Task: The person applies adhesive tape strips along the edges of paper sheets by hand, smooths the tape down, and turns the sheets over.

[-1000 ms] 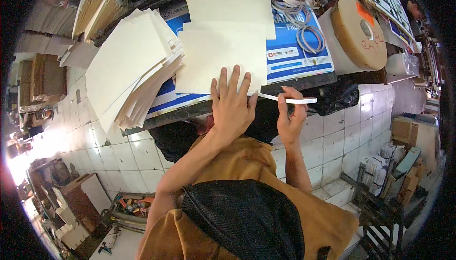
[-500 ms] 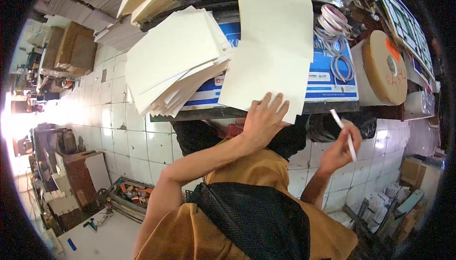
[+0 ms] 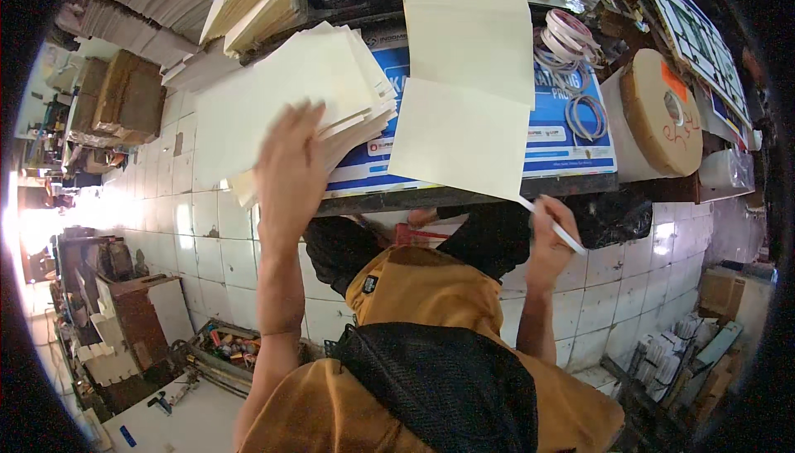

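My left hand (image 3: pixel 290 167) lies over the near right side of a fanned stack of cream paper sheets (image 3: pixel 331 72). Its fingers are stretched out flat on the top sheet (image 3: pixel 240 105) and slightly blurred; the thumb is hidden. My right hand (image 3: pixel 551 233) is closed around a thin, flat white stick (image 3: pixel 566 239). The stick's far tip is at the near right corner of a cream sheet (image 3: pixel 460 138) on the table. That sheet overlaps the near edge of another cream sheet (image 3: pixel 468 35) behind it.
Under the sheets is a blue and white printed sheet (image 3: pixel 571 159) on the dark table edge (image 3: pixel 397 202). At the right are rolls of narrow tape (image 3: pixel 567 39) and a large tan reel (image 3: pixel 658 113). Paper bundles (image 3: pixel 257 6) stand at the back left. A black bag (image 3: pixel 613 219) hangs below the table.
My left hand has moved left from the near cream sheet onto the stack, where the top sheet has shifted left. My right hand has brought the white stick left, to the near sheet's corner.
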`<control>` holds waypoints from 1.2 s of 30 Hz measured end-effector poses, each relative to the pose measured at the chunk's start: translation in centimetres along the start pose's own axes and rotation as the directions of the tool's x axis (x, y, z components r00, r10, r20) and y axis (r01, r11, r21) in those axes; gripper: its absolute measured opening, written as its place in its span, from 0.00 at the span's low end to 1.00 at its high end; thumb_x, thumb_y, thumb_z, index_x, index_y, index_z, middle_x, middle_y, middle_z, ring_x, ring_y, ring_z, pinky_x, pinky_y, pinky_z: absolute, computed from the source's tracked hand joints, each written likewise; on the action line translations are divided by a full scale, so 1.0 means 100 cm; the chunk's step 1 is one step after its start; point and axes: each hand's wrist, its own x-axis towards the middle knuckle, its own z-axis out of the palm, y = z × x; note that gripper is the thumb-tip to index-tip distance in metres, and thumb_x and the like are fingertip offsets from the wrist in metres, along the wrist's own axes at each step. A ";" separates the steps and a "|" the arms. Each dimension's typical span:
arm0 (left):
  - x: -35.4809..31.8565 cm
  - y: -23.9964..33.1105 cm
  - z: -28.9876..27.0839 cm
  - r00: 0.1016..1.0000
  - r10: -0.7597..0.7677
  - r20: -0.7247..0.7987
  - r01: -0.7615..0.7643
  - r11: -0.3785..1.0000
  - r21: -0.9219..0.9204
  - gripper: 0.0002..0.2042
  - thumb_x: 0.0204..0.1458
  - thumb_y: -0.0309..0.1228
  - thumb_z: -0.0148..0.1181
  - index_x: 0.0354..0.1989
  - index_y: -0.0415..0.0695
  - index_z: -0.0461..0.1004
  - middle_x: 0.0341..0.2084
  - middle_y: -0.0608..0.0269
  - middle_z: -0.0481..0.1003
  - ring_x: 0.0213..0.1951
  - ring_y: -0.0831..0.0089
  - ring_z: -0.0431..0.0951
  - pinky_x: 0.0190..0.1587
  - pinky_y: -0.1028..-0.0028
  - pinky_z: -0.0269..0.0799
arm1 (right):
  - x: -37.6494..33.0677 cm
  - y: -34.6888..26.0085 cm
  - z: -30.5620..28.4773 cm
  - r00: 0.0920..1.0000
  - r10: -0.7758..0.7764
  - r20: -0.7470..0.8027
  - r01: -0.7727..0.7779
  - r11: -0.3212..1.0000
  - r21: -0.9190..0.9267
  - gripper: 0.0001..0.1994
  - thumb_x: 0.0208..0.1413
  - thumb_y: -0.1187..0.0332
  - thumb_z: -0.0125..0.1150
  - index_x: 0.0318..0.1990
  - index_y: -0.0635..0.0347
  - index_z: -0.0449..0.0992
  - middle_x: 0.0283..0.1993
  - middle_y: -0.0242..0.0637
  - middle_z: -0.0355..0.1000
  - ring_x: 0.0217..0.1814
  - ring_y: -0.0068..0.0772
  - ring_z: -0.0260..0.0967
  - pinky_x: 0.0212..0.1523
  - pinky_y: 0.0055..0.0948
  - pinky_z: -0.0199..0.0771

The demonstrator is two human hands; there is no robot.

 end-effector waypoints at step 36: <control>-0.108 -0.027 0.158 0.961 0.130 -0.245 -0.221 0.892 -0.393 0.29 0.54 0.19 0.61 0.67 0.35 0.62 0.64 0.49 0.72 0.65 0.49 0.70 0.66 0.56 0.61 | -0.011 -0.001 0.144 0.872 -0.327 0.364 0.445 0.839 -0.312 0.12 0.51 0.77 0.69 0.43 0.56 0.82 0.37 0.40 0.80 0.41 0.42 0.77 0.49 0.41 0.70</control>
